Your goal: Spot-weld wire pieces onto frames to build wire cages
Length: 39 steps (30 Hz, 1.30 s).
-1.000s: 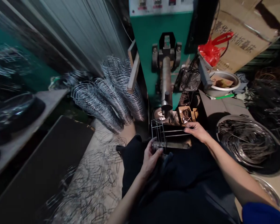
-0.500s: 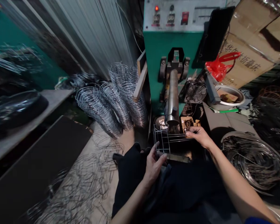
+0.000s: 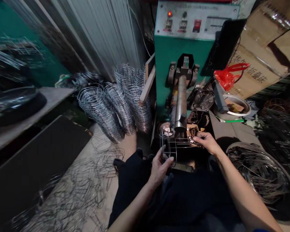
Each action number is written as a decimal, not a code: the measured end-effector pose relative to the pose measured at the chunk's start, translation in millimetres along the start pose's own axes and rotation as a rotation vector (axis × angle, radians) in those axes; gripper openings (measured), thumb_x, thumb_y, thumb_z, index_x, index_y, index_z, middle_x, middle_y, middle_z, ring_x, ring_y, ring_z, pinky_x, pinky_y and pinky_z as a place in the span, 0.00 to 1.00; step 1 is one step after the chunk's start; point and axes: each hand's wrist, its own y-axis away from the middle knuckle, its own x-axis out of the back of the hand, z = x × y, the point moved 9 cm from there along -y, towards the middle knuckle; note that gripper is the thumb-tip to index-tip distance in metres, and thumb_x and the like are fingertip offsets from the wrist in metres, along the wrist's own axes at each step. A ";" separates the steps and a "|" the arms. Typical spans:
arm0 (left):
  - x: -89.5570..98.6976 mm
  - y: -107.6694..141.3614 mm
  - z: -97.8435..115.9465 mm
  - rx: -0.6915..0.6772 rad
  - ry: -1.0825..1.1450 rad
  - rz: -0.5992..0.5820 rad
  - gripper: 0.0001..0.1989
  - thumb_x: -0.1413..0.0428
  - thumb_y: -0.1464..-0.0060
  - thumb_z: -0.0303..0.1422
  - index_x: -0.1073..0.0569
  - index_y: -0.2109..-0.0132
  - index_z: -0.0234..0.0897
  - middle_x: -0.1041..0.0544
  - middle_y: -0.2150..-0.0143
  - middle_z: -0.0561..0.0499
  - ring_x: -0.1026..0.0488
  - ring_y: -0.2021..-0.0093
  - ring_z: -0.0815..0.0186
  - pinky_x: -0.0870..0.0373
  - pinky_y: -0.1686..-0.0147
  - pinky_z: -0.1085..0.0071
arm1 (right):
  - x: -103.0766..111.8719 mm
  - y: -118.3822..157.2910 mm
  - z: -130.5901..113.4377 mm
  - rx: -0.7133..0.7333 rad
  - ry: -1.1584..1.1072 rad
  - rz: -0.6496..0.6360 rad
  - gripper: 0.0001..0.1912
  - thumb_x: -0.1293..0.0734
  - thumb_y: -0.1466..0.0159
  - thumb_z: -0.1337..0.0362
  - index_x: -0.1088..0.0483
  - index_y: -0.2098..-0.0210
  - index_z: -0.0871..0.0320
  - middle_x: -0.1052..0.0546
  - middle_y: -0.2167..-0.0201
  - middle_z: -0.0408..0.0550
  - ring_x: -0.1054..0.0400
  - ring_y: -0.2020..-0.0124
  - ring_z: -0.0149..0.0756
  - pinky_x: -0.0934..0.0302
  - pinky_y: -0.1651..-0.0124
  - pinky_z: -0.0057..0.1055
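Below the machine's thick metal cylinder [image 3: 181,106] is a small wire rack [image 3: 169,149], a frame of thin bent metal wires. My left hand [image 3: 160,164] grips its near left side, thumb and fingers closed about the wires. At the right end of the rack's long wires, my right hand [image 3: 205,141] pinches with thumb and forefinger; part of that grip is hidden. A small tan box [image 3: 192,130] with dark pieces in it sits just behind my right fingers. The green machine [image 3: 164,51] stands in front of me, with one red light lit on its panel.
Stacks of wire rings [image 3: 100,112] stand left of the machine. Loose bent wires [image 3: 79,183] cover the floor at the left. On the right are a tub of wire pieces [image 3: 261,170], a round bowl [image 3: 244,104], a red plastic bag [image 3: 228,77] and a cardboard box [image 3: 263,48].
The view has tilted up slightly, so more of the machine's panel shows. Both hands keep their hold on the wire rack, which has shifted only slightly against the cylinder.
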 end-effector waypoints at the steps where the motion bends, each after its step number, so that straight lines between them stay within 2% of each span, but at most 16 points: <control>1: 0.0 -0.5 0.1 0.004 -0.003 0.002 0.41 0.34 0.49 0.41 0.39 0.33 0.32 0.34 0.74 0.60 0.34 0.76 0.74 0.31 0.74 0.75 | 0.6 -0.6 0.2 0.004 -0.002 0.001 0.31 0.25 0.49 0.41 0.42 0.83 0.57 0.43 0.82 0.38 0.51 0.77 0.28 0.57 0.72 0.29; 9: -2.3 -0.2 3.1 0.026 0.020 -0.015 0.41 0.34 0.50 0.40 0.39 0.32 0.35 0.31 0.73 0.58 0.30 0.74 0.71 0.28 0.71 0.72 | 6.0 1.3 -7.2 0.075 0.007 0.052 0.28 0.25 0.46 0.45 0.41 0.82 0.57 0.43 0.81 0.37 0.51 0.77 0.29 0.56 0.71 0.29; 14: -3.8 1.4 4.7 0.055 0.018 -0.004 0.43 0.32 0.52 0.39 0.39 0.33 0.36 0.31 0.73 0.59 0.31 0.74 0.72 0.29 0.69 0.74 | 16.4 30.7 -23.1 0.291 0.022 0.305 0.20 0.27 0.40 0.50 0.39 0.72 0.56 0.37 0.74 0.40 0.42 0.71 0.33 0.47 0.66 0.30; 16: -3.9 1.9 5.5 0.034 0.003 0.008 0.41 0.32 0.52 0.39 0.38 0.34 0.36 0.31 0.74 0.59 0.31 0.74 0.73 0.30 0.69 0.75 | 8.3 43.2 -27.6 0.355 0.087 0.302 0.17 0.32 0.35 0.51 0.36 0.72 0.56 0.33 0.70 0.43 0.39 0.66 0.36 0.44 0.61 0.32; 18: -3.7 2.6 6.1 0.009 -0.001 0.028 0.40 0.33 0.51 0.40 0.37 0.34 0.36 0.32 0.74 0.60 0.31 0.74 0.73 0.31 0.70 0.76 | -1.5 51.9 -32.0 0.405 0.159 0.282 0.18 0.35 0.32 0.53 0.35 0.74 0.56 0.31 0.67 0.47 0.37 0.63 0.39 0.43 0.58 0.35; 21: -3.7 4.3 5.4 -0.008 0.010 0.054 0.39 0.33 0.51 0.41 0.37 0.35 0.36 0.33 0.75 0.60 0.33 0.76 0.73 0.31 0.72 0.76 | -7.7 57.5 -37.5 0.454 0.202 0.318 0.19 0.33 0.33 0.55 0.35 0.77 0.56 0.32 0.68 0.47 0.37 0.63 0.40 0.44 0.58 0.36; 28: -1.7 1.2 2.6 -0.036 0.032 0.065 0.39 0.34 0.50 0.40 0.38 0.34 0.35 0.33 0.75 0.60 0.32 0.75 0.72 0.30 0.72 0.75 | -11.6 46.9 -42.4 0.480 0.234 0.327 0.20 0.29 0.36 0.55 0.36 0.79 0.56 0.34 0.71 0.44 0.39 0.65 0.39 0.45 0.60 0.36; 39: -2.9 -15.9 9.4 -0.050 0.040 0.056 0.40 0.34 0.50 0.40 0.39 0.33 0.35 0.31 0.75 0.59 0.32 0.76 0.72 0.30 0.72 0.74 | -12.0 22.8 -43.3 0.432 0.231 0.292 0.25 0.29 0.38 0.49 0.40 0.81 0.55 0.37 0.74 0.44 0.40 0.67 0.39 0.47 0.62 0.36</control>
